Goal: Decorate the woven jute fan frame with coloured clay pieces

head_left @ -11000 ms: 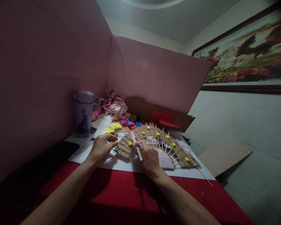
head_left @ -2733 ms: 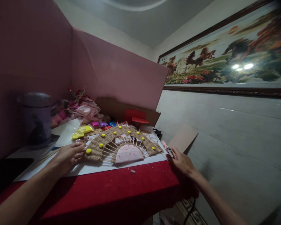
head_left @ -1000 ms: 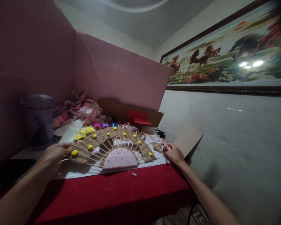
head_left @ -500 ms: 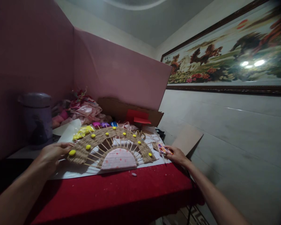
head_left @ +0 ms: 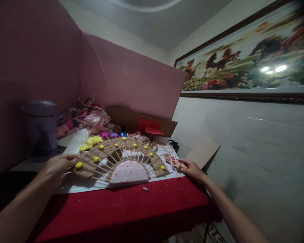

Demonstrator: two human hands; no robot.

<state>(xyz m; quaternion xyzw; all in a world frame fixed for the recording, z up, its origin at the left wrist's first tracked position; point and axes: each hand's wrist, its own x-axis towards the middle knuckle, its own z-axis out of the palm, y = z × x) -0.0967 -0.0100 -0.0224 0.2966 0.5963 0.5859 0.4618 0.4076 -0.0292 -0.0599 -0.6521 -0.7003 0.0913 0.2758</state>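
Note:
A fan-shaped craft piece (head_left: pixel 87 168) of woven brown twine over thin wooden sticks spans the middle of the table. Yellow dots (head_left: pixel 96 159) are spaced along its arched band, and a pale half-round centre (head_left: pixel 129 172) with pinkish spots forms its base. My left hand (head_left: pixel 56 168) is closed on the left end of the fan, thumb and fingers pinching near the outermost dot. Beyond the fan's right end, my right hand (head_left: pixel 192 169) has its fingers closed on a small white piece with orange and purple patterning (head_left: pixel 176 162); its exact kind is unclear.
Red cloth (head_left: pixel 121 209) covers the table under a white sheet (head_left: pixel 73 185). Behind lie yellow packets (head_left: pixel 90 143), pink fabric (head_left: pixel 93 118) and a cardboard piece (head_left: pixel 124 116). A purple lidded container (head_left: pixel 42 131) stands left; a board (head_left: pixel 204 150) leans at the right wall.
Almost nothing differs. The view has shifted very slightly, and both hands keep their places at the fan and the patterned piece.

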